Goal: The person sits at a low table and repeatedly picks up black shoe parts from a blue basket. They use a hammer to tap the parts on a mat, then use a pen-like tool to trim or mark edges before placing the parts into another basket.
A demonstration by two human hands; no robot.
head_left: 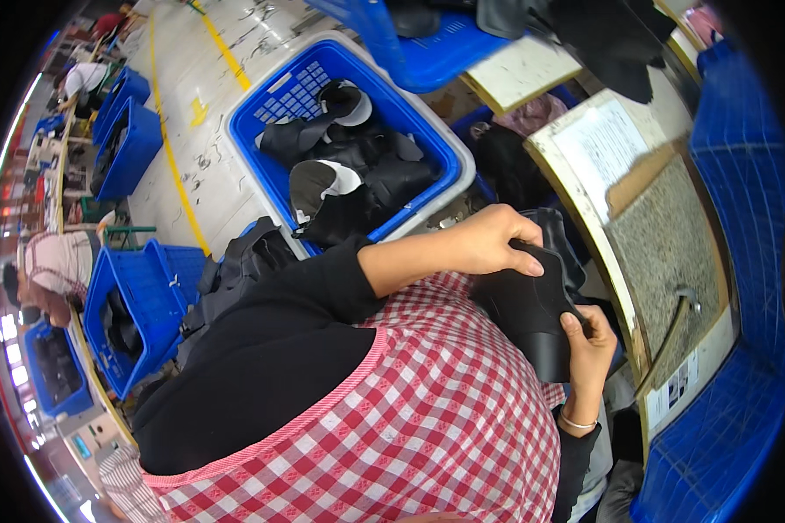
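Observation:
Both hands hold a black leather shoe upper (525,301) in front of my checked apron. My left hand (495,240) grips its far edge, thumb on top and the fingers out of sight beneath. At the near right edge, my right hand (590,344) pinches the upper between thumb and bent fingers. The wide, smooth end of the piece hangs toward my lap. Just beyond it lies more glossy black material (558,240), partly hidden by the upper.
A blue crate (266,91) full of black shoe uppers stands ahead. To my right, a workbench (584,218) carries a stone-like slab (663,244), a hammer (685,305) and a paper sheet (597,144). More blue crates (135,305) and other people (61,261) are at left.

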